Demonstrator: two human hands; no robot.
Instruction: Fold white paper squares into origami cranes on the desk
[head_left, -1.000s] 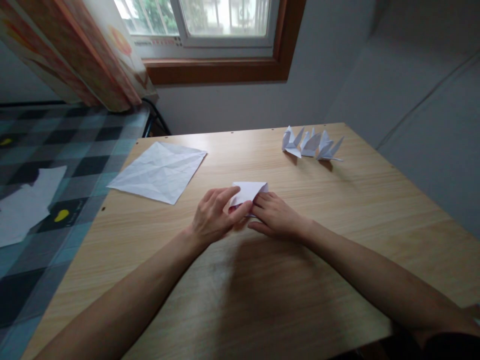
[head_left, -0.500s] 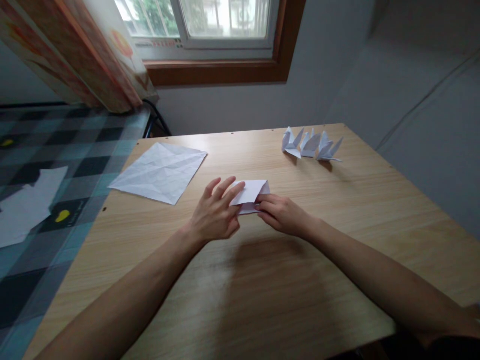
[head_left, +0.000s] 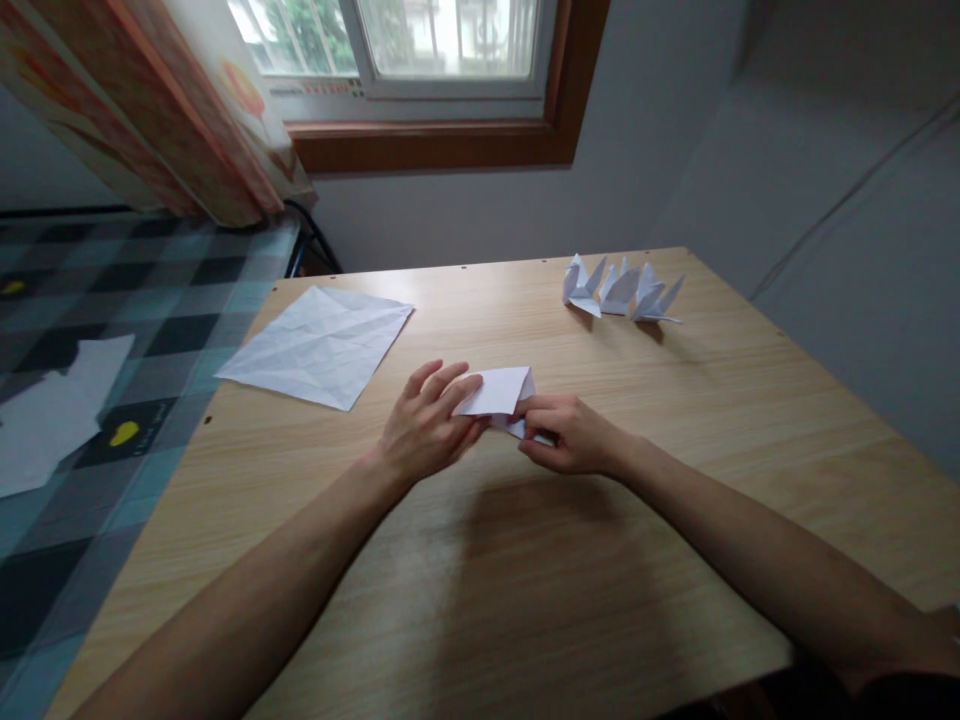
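Between my two hands is a partly folded sheet of white paper, its upper flap raised over a lower layer. My left hand grips its left side, the thumb beneath and the fingers over the top. At the lower right edge, my right hand pinches the paper between thumb and bent fingers, one finger reaching in under the flap. My fingers hide part of the lower layer.
A creased white paper square lies at the table's back left. Three folded paper cranes stand in a row at the back right. Paper scraps rest on a checked cloth left of the wooden table.
My right hand's fingers have curled into a tighter pinch on the lower layer, whose right corner now juts toward me. The upper flap has tilted slightly, and my left hand has shifted a little.
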